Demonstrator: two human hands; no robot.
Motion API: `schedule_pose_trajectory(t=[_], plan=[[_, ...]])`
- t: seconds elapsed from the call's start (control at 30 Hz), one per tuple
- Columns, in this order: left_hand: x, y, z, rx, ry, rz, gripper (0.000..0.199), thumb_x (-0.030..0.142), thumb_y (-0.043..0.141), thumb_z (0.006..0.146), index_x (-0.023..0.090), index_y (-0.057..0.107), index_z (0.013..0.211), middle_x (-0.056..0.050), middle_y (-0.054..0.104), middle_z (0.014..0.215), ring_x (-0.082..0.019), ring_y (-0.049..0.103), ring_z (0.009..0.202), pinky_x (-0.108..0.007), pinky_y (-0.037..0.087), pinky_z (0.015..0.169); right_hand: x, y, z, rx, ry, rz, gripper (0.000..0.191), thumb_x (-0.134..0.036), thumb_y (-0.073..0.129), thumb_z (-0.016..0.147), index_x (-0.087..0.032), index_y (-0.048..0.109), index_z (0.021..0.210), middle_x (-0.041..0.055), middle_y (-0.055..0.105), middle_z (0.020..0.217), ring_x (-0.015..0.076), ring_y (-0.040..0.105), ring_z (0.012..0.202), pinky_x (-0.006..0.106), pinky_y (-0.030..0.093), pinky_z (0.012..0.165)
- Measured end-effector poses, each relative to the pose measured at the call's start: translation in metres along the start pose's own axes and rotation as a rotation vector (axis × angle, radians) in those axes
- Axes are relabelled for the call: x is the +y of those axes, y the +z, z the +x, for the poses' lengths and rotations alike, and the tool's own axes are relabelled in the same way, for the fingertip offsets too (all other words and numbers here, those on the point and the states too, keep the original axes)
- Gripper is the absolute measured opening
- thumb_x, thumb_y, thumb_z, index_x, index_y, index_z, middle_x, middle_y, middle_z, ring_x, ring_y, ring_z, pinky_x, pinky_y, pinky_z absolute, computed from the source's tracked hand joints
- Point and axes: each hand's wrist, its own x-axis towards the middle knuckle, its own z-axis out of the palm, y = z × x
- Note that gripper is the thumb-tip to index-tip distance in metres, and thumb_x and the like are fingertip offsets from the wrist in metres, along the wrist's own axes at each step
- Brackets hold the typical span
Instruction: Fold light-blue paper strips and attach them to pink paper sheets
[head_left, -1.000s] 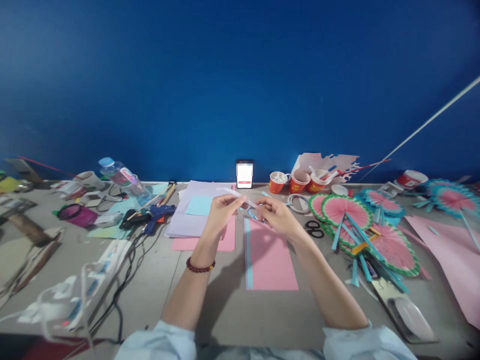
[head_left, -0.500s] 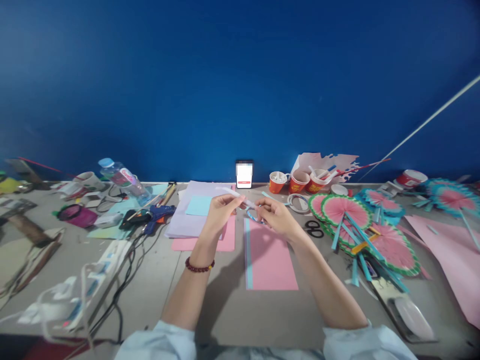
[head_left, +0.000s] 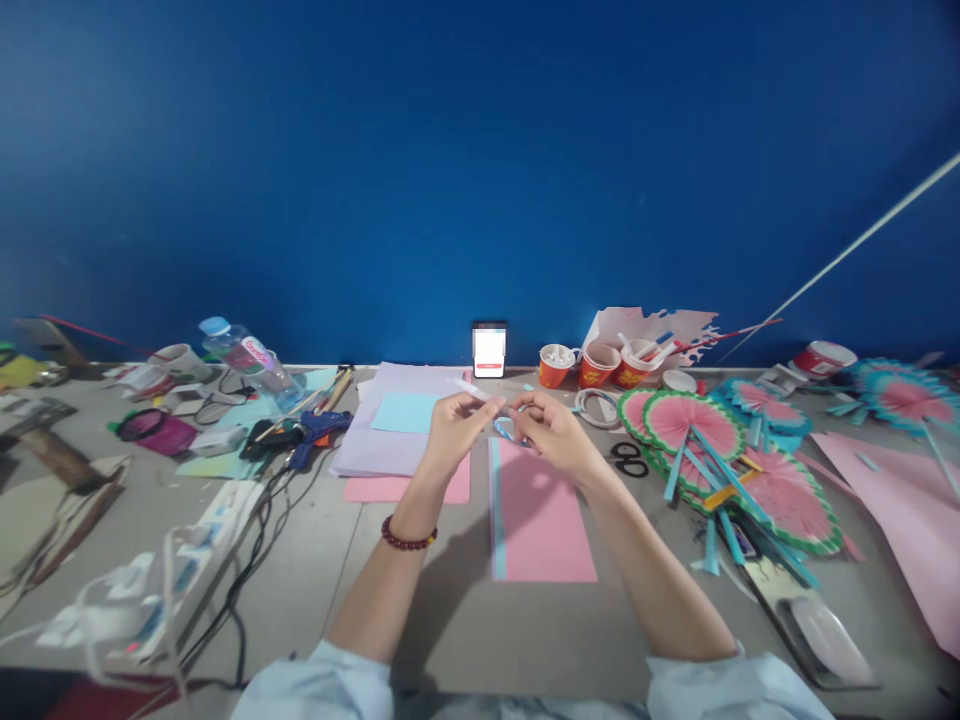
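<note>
Both my hands meet above the top edge of a pink paper sheet, which has a light-blue strip along its left side. My left hand pinches a pale, narrow strip whose end sticks out to the upper left. Close beside it, nearly touching, my right hand has its fingers closed. Under the right fingers shows part of a blue-and-white ring that looks like a tape roll; the fingers hide how it is gripped. Black-handled scissors lie right of the pink sheet.
Lilac sheets with a light-blue paper lie to the left, near a blue glue gun and a power strip. A lit phone stands at the wall. Red cups and pleated paper fans are on the right.
My left hand has shifted slightly right, closing the gap to my right hand. The pale strip has moved right with it.
</note>
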Motion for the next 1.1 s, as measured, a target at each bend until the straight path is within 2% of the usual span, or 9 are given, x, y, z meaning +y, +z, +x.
schedule_pose_trajectory(t=[0.17,0.4,0.67,0.9,1.1], plan=[[0.0056,-0.0065,-0.0015,-0.020,0.031,-0.047,0.028,0.043,0.074,0.071,0.016,0.071,0.066,-0.005,0.070,0.068,-0.015,0.061,0.064,-0.024,0.044,0.055,0.0012,-0.0009,-0.0011,-0.029,-0.011,0.000,0.025,-0.035,0.055,0.079,-0.020,0.053,0.099,-0.0027,0.060,0.063,0.0107,0.049,0.049,0.024,0.037,0.048],[0.0065,-0.0094,-0.0022,-0.053,0.038,-0.060,0.030,0.044,0.069,0.076,0.015,0.071,0.078,-0.007,0.071,0.075,-0.017,0.064,0.072,-0.023,0.045,0.056,0.0055,-0.0020,0.0005,-0.040,-0.015,-0.014,0.024,-0.030,0.053,0.078,-0.019,0.055,0.099,-0.0012,0.063,0.065,0.0110,0.050,0.051,0.025,0.040,0.050],[0.0018,-0.0109,0.0016,-0.060,0.021,-0.076,0.030,0.045,0.071,0.074,0.015,0.071,0.079,-0.005,0.070,0.074,-0.012,0.059,0.060,-0.022,0.044,0.053,0.0072,-0.0034,0.0018,-0.028,0.011,-0.042,0.021,-0.032,0.054,0.079,-0.018,0.056,0.096,-0.0004,0.065,0.064,0.0110,0.051,0.050,0.024,0.041,0.049],[0.0061,-0.0083,-0.0009,-0.090,-0.046,-0.135,0.036,0.050,0.072,0.072,0.016,0.068,0.082,-0.006,0.071,0.079,-0.019,0.068,0.075,-0.027,0.053,0.065,0.0063,-0.0043,0.0015,-0.037,0.008,-0.042,0.026,-0.035,0.054,0.080,-0.017,0.057,0.099,0.0008,0.066,0.065,0.0115,0.052,0.052,0.024,0.043,0.048],[0.0090,-0.0065,-0.0017,-0.100,-0.056,-0.154,0.037,0.050,0.073,0.070,0.015,0.066,0.080,-0.006,0.071,0.079,-0.018,0.068,0.073,-0.028,0.054,0.068,0.0059,-0.0045,0.0031,-0.031,0.014,-0.018,0.023,-0.037,0.058,0.078,-0.018,0.056,0.091,0.0010,0.066,0.064,0.0112,0.051,0.050,0.023,0.041,0.045]])
